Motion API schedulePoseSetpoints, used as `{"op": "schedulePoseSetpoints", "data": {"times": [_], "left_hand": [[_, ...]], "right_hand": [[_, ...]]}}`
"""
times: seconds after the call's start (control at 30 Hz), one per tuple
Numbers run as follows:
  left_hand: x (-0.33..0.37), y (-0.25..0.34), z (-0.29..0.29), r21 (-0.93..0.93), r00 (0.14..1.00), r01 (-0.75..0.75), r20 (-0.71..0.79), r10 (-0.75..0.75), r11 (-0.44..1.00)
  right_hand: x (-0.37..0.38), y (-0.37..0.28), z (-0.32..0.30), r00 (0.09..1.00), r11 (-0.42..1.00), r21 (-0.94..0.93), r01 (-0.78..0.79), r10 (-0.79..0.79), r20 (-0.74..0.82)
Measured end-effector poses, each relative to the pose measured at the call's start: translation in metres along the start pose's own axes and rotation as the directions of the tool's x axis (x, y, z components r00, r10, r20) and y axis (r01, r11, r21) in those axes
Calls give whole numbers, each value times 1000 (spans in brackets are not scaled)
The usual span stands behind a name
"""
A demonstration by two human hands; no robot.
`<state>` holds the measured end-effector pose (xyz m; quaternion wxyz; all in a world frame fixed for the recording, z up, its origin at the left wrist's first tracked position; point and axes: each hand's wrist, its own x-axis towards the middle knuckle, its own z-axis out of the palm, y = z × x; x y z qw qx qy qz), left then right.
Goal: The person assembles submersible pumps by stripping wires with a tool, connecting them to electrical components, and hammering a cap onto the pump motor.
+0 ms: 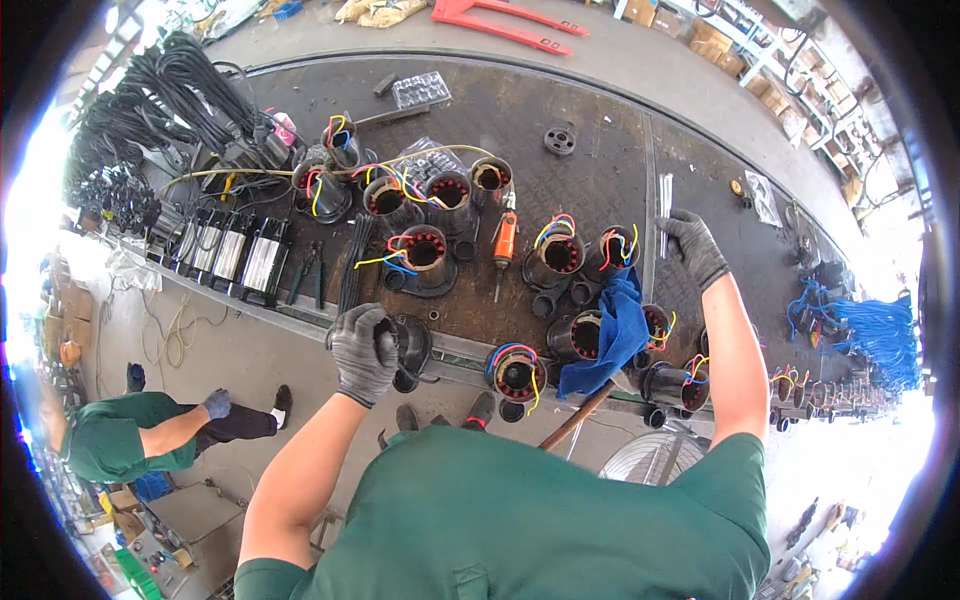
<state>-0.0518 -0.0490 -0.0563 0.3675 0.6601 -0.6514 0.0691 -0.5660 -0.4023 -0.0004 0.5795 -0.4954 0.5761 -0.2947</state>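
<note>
My left hand (364,356), in a grey glove, is curled at the table's near edge against a black cylindrical motor housing (412,345); its fingers partly hide the grip. My right hand (694,248), gloved too, reaches far right with its fingers closed over thin white strips (666,190) lying on the table. Between the hands stand motor housings with red-ringed windings and coloured wires, one (515,375) at the near edge and another (558,252) farther back. A blue cloth (612,335) drapes beside them. An orange power screwdriver (506,238) points its bit toward me.
Bundles of black cable (170,100) are heaped at the far left, near silver motor bodies (232,252). Blue cables (872,335) lie at the right end. A clear plastic tray (420,90) sits at the back. Another person (140,440) walks on the left; a fan (655,458) stands below the table.
</note>
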Motion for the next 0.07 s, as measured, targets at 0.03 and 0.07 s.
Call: {"op": "schedulePoseSetpoints", "data": {"times": [0.03, 0.07], "left_hand": [[2, 1, -1, -17, 1000, 3, 18, -2, 1000], [1, -1, -6, -17, 999, 17, 33, -16, 1000]], "right_hand": [[-15, -1, 8, 1000, 999, 31, 10, -11, 9], [-49, -31, 43, 999, 998, -64, 3, -1, 43]]}}
